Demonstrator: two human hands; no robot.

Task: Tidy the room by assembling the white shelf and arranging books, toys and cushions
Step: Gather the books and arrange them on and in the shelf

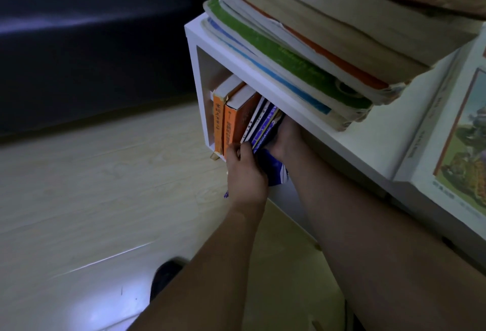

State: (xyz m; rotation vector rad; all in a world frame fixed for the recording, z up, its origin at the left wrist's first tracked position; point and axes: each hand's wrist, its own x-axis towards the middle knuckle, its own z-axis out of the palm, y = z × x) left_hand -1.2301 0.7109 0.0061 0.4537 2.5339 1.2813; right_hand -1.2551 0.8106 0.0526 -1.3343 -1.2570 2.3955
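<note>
White wooden shelf [265, 82] cubby: 2 orange books [226, 125] upright at left. L hand [246, 172] & R hand [285, 137] grasp thin blue-spined books [263, 126] beside them.

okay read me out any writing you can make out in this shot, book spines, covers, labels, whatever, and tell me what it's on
No text here can be quoted with confidence.
Two orange book spines in the white shelf: pale characters run down them, too blurred to read.
Thin spines beside them: small marks, illegible.
Green cover in the stack on top: faint lettering, unreadable.
Large white book at the right: grey print along its edge and below the picture, too blurred.
</note>
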